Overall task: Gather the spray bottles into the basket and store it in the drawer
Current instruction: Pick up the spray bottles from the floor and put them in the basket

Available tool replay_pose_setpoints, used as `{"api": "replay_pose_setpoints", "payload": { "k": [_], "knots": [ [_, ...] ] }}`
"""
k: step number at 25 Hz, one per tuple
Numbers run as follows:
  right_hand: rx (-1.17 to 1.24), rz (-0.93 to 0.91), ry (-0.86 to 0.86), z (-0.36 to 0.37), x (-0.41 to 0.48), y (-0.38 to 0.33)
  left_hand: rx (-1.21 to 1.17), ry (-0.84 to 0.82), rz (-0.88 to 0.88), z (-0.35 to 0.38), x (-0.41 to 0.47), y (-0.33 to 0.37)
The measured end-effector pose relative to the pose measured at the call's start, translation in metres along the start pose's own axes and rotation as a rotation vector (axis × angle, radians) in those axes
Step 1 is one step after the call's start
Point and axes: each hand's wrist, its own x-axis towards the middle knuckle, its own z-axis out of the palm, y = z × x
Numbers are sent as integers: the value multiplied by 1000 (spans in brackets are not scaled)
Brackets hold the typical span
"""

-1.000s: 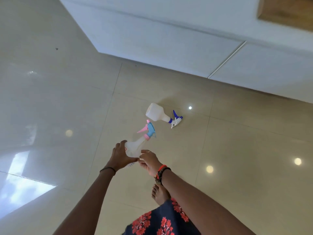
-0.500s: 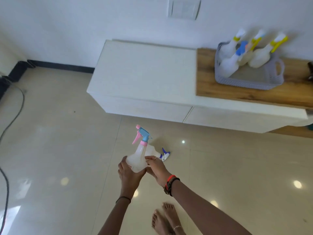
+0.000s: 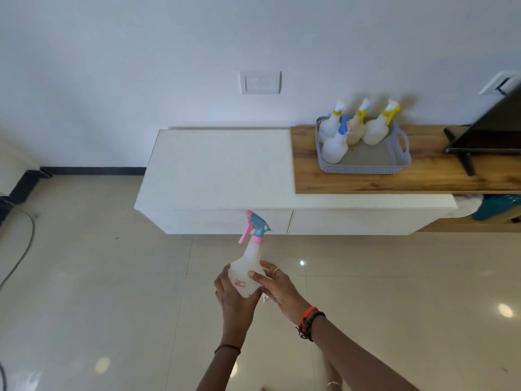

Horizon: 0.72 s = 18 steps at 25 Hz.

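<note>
A clear spray bottle with a pink and blue trigger head [image 3: 249, 266] is held upright in front of me over the floor. My left hand [image 3: 232, 299] cups its base from below and the left. My right hand [image 3: 277, 286] grips its right side. On the wooden top at the right stands a grey basket [image 3: 366, 165] with several white spray bottles [image 3: 335, 145] upright in its far half, most with yellow triggers, one with blue. Below the white cabinet top [image 3: 220, 170] are two shut drawer fronts [image 3: 231, 221]. The bottle that lay on the floor is hidden behind my hands.
A dark screen on a stand [image 3: 485, 136] sits on the wood to the right of the basket. A teal item and white cloth [image 3: 490, 210] lie in an open shelf at the right. A cable [image 3: 19, 249] runs over the glossy tiled floor at the left.
The pink and blue bottle has been lifted off the floor and raised upright in both hands. My view has tilted up, bringing the cabinet, basket and wall into sight.
</note>
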Motion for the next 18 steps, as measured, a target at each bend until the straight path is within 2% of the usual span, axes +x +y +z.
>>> {"api": "replay_pose_setpoints", "payload": {
  "k": [5, 11, 18],
  "knots": [
    [-130, -85, 64, -51, -3, -36, -31, -125, 85, 30, 5, 42],
    [-189, -135, 33, -141, 1, -91, -160, -264, 15, 79, 21, 100],
    [-305, -168, -50, -261, 14, -183, -34, -657, -5, 148, 85, 191]
  ]
}}
